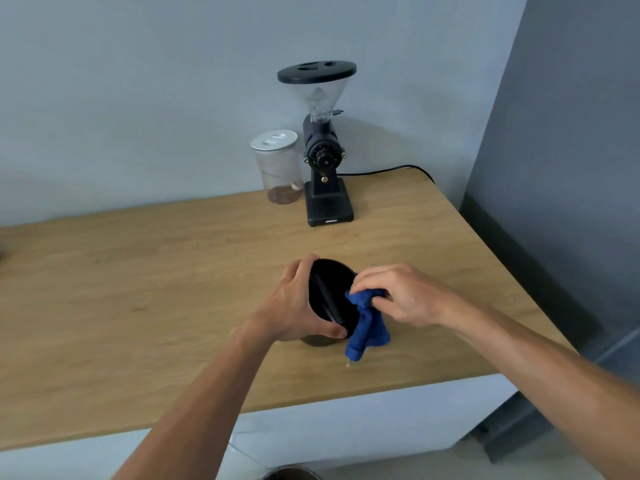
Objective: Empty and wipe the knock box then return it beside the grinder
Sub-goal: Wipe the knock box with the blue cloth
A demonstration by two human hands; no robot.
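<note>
On the near-right part of the wooden counter (138, 271), the left hand (294, 303) clasped the round black knock box (334, 292) while the right hand (398, 292) pinched a blue cloth (367, 320) at its rim; wiping well called for a steady hold and firm circular strokes.

Clear jar (277, 168) on wooden counter (138, 289)

Black round knock box (337, 289) upright on wooden counter, well before grinder (323, 147).
</note>
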